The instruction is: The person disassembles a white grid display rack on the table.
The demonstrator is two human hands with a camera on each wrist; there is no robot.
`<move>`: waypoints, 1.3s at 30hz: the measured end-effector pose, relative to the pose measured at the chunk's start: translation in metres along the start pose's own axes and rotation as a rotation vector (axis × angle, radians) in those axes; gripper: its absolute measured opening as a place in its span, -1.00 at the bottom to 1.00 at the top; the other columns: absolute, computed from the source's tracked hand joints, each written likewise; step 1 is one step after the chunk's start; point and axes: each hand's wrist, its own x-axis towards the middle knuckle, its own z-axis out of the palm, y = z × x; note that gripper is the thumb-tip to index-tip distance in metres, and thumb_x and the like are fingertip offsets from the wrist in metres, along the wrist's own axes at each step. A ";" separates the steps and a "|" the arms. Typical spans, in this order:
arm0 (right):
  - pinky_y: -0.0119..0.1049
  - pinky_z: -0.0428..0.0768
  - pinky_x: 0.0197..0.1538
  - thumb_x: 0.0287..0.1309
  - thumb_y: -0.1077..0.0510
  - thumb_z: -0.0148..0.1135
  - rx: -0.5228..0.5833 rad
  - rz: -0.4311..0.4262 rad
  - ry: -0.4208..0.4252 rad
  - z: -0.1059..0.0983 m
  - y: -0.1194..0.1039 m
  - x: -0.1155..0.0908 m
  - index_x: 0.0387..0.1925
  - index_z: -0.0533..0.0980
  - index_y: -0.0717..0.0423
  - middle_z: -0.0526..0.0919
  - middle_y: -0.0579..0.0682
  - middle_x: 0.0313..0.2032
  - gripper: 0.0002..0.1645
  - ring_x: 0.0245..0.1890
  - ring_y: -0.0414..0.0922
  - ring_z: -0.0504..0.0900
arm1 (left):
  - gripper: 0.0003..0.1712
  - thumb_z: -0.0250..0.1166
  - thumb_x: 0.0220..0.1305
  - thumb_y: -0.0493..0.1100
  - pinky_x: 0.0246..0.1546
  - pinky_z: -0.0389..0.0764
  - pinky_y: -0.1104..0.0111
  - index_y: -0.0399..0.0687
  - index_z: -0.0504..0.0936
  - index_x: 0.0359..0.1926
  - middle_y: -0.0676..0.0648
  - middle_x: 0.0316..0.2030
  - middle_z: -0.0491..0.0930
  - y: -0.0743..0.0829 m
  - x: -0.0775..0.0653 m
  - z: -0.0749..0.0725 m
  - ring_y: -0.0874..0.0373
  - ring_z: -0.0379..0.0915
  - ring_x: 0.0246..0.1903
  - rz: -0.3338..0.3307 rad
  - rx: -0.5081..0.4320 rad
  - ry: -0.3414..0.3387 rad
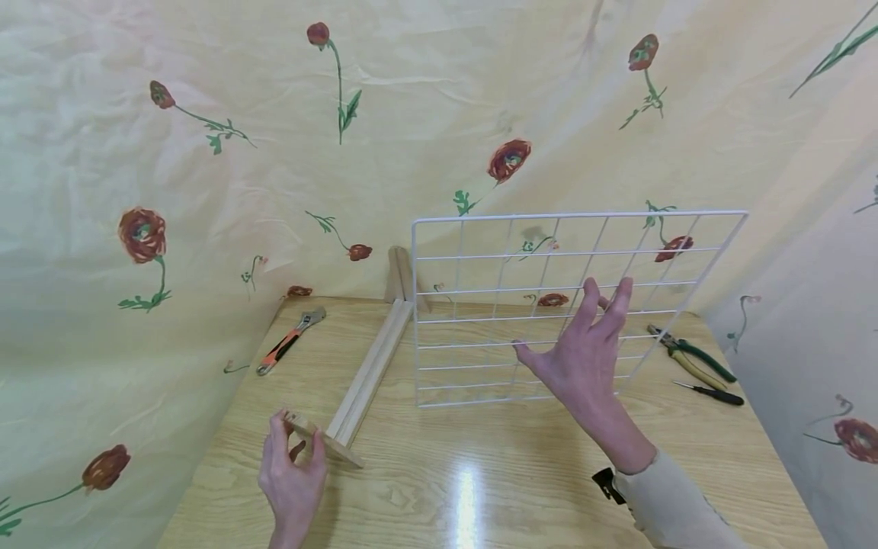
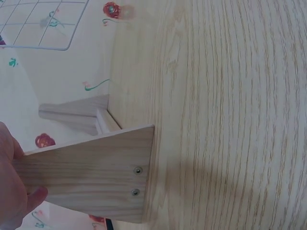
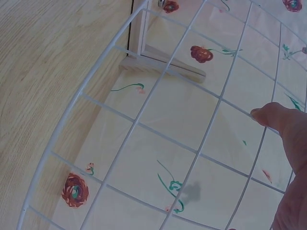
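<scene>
While my left hand (image 1: pixel 295 479) pinches the near wooden end board (image 1: pixel 343 453) between thumb and fingers, my right hand (image 1: pixel 586 362) grips the white wire grid panel (image 1: pixel 579 216), fingers spread wide across its wires. The panel stands upright before the floral cloth (image 1: pixel 226 46), right of the wooden rail (image 1: pixel 370 374). That rail runs back over the wood-grain tabletop (image 1: pixel 425 488) to the far end board (image 1: pixel 398 274). Only the left wrist view gives the outer face of the near board, with two metal screw heads (image 2: pixel 138 170) close to its lower edge; the same view catches just a corner of the panel. Right wrist view: my thumb lies at a wire, and the far board shows through the mesh; fingertips mostly out of shot. Only the head view gets the tools whole: adjustable wrench (image 1: pixel 291 341) left of the rail, pliers (image 1: pixel 696 362) with green and yellowish handles to the right, black-handled screwdriver (image 1: pixel 719 394) just beside them. Whether the panel's lower edge touches the tabletop, I can't tell.
</scene>
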 end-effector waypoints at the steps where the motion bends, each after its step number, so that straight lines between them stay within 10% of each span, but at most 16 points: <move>1: 0.37 0.55 -0.16 -0.65 0.01 0.81 0.002 -0.001 -0.001 0.000 0.000 0.000 0.44 -0.14 0.19 -0.38 0.41 0.44 0.69 0.18 0.38 0.26 | -0.33 0.45 -0.17 -0.61 -0.33 0.62 0.61 -0.55 0.45 0.06 -0.44 -0.23 0.59 0.001 -0.001 0.000 -0.35 0.60 -0.28 -0.004 0.004 0.000; 39: 0.39 0.55 -0.17 -0.61 -0.02 0.80 -0.012 0.037 -0.048 0.001 -0.004 -0.002 0.43 -0.13 0.27 -0.40 0.44 0.43 0.66 0.19 0.39 0.22 | -0.32 0.53 -0.18 -0.43 -0.63 0.68 0.25 -0.46 0.51 0.06 -0.37 -0.36 0.59 0.010 -0.011 0.009 -0.22 0.60 -0.45 0.063 0.075 0.127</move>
